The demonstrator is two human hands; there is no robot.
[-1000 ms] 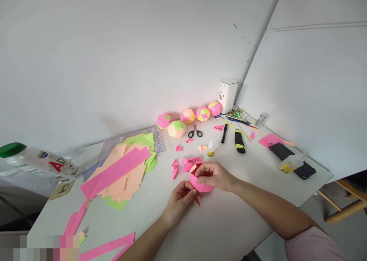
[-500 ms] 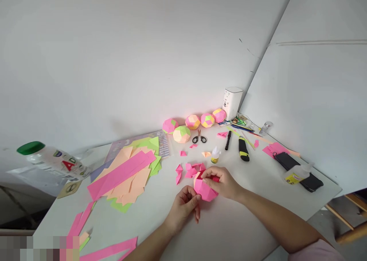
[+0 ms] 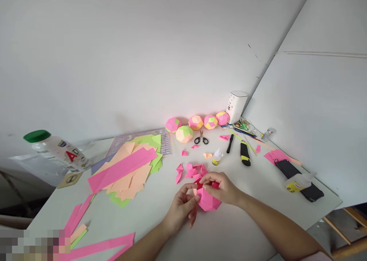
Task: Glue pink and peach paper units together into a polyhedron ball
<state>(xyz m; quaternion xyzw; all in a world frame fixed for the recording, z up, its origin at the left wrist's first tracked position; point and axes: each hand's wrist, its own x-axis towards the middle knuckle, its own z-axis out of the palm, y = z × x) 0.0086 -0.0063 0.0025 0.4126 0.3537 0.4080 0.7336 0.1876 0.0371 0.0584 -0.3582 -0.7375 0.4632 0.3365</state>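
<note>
A half-built pink paper polyhedron (image 3: 208, 200) sits between both hands just above the white table (image 3: 229, 230). My left hand (image 3: 182, 207) pinches its left edge with fingers curled. My right hand (image 3: 220, 186) grips its top rim from the right, fingers closed on the paper. Small folded pink paper pieces (image 3: 189, 170) lie on the table just beyond the hands.
Finished paper balls (image 3: 184, 134) line the back by the wall, with scissors (image 3: 201, 139), a glue bottle (image 3: 217, 157), a marker (image 3: 230, 143), a cutter (image 3: 245, 154). Paper sheets and pink strips (image 3: 126, 169) lie left. A phone (image 3: 298, 178) and second glue bottle (image 3: 298, 183) lie right. A green-capped bottle (image 3: 54, 148) stands far left.
The paper shape has been turned and lowered slightly between the hands, and the left hand has closed in on its edge. The view shifted a little to the left.
</note>
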